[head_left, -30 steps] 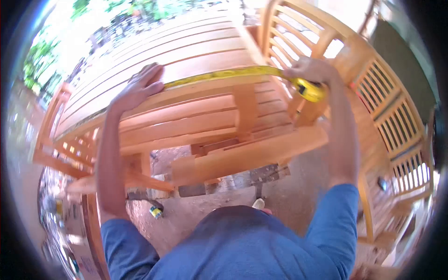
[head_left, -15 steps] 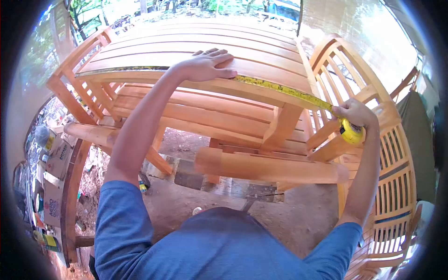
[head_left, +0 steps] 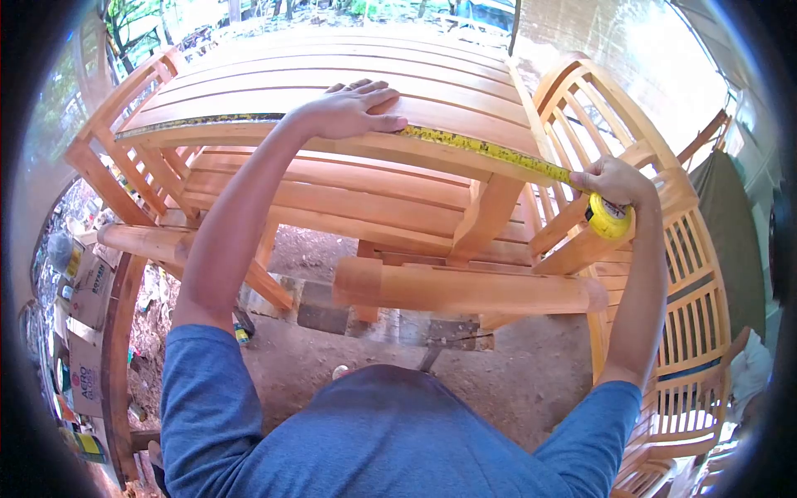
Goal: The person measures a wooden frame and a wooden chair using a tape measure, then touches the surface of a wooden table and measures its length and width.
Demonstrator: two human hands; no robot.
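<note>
A yellow tape measure [head_left: 608,219] is gripped in my right hand [head_left: 618,181], just off the right front corner of a slatted wooden table [head_left: 332,76]. Its pulled-out blade [head_left: 490,151] runs leftward along the table's front edge to the far left corner. My left hand [head_left: 353,111] lies flat on the tabletop with fingers spread, the thumb at the blade. Part of the blade is hidden behind that hand and wrist.
Slatted wooden chairs stand at the right [head_left: 598,108] and left [head_left: 116,133]. A wooden bench [head_left: 332,195] sits behind the table's front, with a thick wooden rail [head_left: 473,288] nearer me. Cardboard boxes [head_left: 85,369] are stacked at the left.
The whole view has shifted slightly, so the scene sits further left. The tape measure's case has turned a little and shows more of its label. My left hand stays flat on the tabletop.
</note>
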